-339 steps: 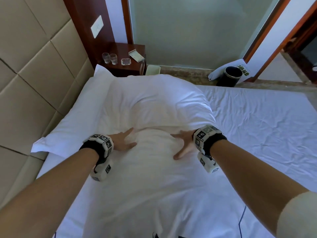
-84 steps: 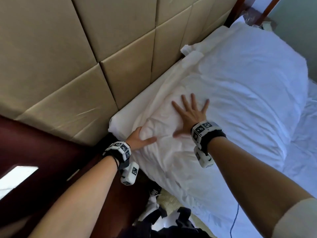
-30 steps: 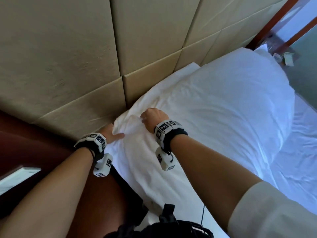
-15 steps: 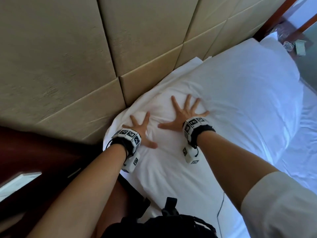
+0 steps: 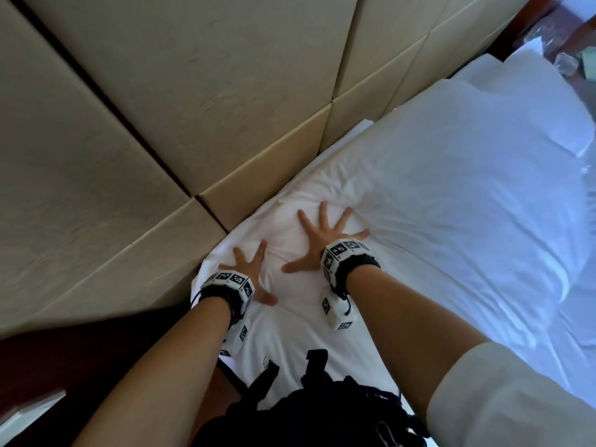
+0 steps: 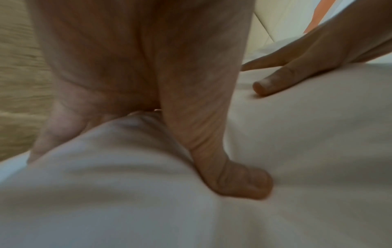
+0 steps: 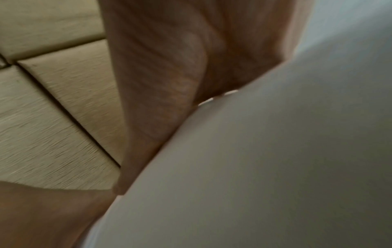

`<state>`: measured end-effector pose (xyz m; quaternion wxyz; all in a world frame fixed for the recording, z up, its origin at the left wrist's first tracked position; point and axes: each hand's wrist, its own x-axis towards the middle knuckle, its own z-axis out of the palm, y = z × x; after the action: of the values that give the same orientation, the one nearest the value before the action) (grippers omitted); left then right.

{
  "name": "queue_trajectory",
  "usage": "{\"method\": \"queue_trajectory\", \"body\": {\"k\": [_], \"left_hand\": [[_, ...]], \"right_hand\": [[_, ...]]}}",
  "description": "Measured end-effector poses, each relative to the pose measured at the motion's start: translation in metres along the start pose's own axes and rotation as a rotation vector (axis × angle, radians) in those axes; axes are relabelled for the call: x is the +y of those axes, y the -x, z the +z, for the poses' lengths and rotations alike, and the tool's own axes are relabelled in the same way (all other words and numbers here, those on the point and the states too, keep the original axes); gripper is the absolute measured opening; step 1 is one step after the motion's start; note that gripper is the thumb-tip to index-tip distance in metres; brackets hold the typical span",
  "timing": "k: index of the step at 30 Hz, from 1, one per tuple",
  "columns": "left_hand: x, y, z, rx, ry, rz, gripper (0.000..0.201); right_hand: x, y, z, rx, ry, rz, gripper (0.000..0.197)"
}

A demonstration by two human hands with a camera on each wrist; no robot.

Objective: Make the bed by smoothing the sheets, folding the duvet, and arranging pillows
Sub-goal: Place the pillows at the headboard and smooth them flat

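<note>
A plump white pillow (image 5: 435, 188) lies along the head of the bed against the beige padded headboard (image 5: 161, 124). Both hands press flat on its near end with fingers spread. My left hand (image 5: 250, 269) lies near the pillow's corner by the headboard; my right hand (image 5: 322, 240) is just to its right. In the left wrist view my left hand (image 6: 148, 83) sinks its thumb into the pillow (image 6: 297, 151), with the right hand (image 6: 307, 58) flat beyond it. In the right wrist view my right hand (image 7: 169, 83) lies pressed on the pillow (image 7: 275, 167).
A second white pillow (image 5: 532, 69) lies further along the headboard. The white sheet (image 5: 577, 317) shows at the right. A dark wooden nightstand (image 5: 64, 366) stands below left. A far nightstand with glasses (image 5: 564, 59) sits at the top right. A black strapped harness (image 5: 322, 408) hangs below.
One second ago both hands gripped the pillow's corner fabric. They let go and spread flat on the pillow, and have since stayed pressed there, sliding slightly.
</note>
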<state>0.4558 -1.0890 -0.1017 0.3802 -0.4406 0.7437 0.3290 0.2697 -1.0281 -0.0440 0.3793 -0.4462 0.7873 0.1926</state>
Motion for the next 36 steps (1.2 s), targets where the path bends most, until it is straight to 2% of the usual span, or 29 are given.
{"method": "queue_trajectory", "body": {"k": [3,7,13,15,19,23,29,36], "left_hand": [[0.001,0.011,-0.003,0.002,-0.033,0.000,0.149],[0.008,0.038,0.001,0.059,-0.054,0.001,0.138],[0.030,0.091,0.028,0.216,-0.131,0.055,0.082],[0.049,0.104,0.043,0.245,-0.135,0.059,0.070],[0.098,0.133,0.074,0.366,-0.159,0.073,0.070],[0.151,0.169,0.101,0.448,-0.204,0.177,0.070],[0.225,0.221,0.143,0.377,-0.333,0.328,0.061],[0.281,0.266,0.207,0.343,-0.392,0.316,0.074]], "right_hand": [[0.011,0.013,-0.009,-0.035,-0.017,-0.056,0.137],[0.033,0.048,-0.009,0.044,-0.049,-0.113,0.131],[0.082,0.123,0.043,0.254,-0.089,-0.070,0.126],[0.100,0.149,0.063,0.304,-0.104,-0.033,0.125],[0.140,0.206,0.103,0.314,-0.216,0.060,0.122],[0.184,0.263,0.141,0.269,-0.302,0.137,0.116],[0.255,0.327,0.176,0.337,-0.364,0.209,0.105],[0.319,0.375,0.209,0.410,-0.333,0.124,0.100]]}}
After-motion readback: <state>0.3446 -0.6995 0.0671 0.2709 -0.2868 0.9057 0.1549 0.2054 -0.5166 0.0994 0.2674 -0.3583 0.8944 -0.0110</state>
